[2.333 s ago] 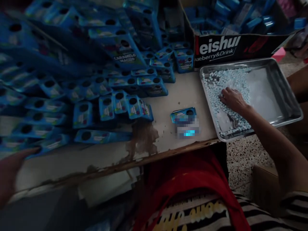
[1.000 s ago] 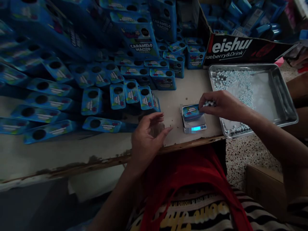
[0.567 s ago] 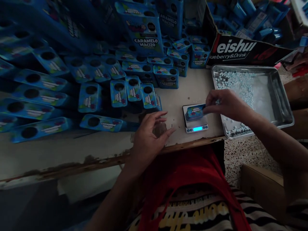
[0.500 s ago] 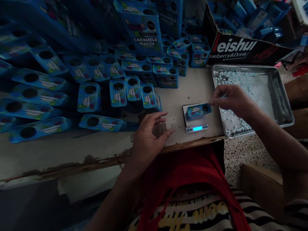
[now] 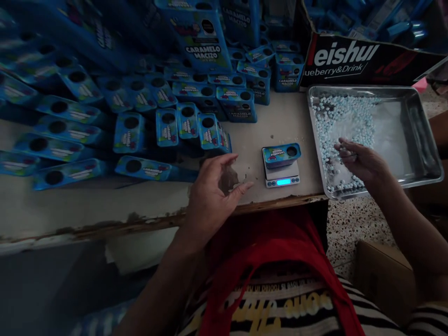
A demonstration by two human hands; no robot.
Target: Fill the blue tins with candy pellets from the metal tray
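My left hand (image 5: 212, 186) rests by the table's front edge, its fingers curved and well apart from the thumb. A greyish patch shows between them, too dim to make out. To its right a small digital scale (image 5: 283, 182) with a lit blue display carries a blue candy tin (image 5: 282, 153) marked CARAMELO MACIZO, with a dark round opening on top. My right hand (image 5: 362, 161) is over the metal tray (image 5: 416, 179), fingers curled in close to small pale-blue candy balls (image 5: 362, 112). What lies inside those fingers is hidden.
Many blue tins (image 5: 131, 133) stand crowded across the left and back of the table (image 5: 245, 140). Behind the tray a black cardboard box (image 5: 350, 60) holds more blue packages. A brown carton (image 5: 381, 270) sits on the floor at right.
My right hand has moved right, from beside the tin on the scale to over the candies in the tray. My left hand has stayed nearly in place. The view has shifted slightly.
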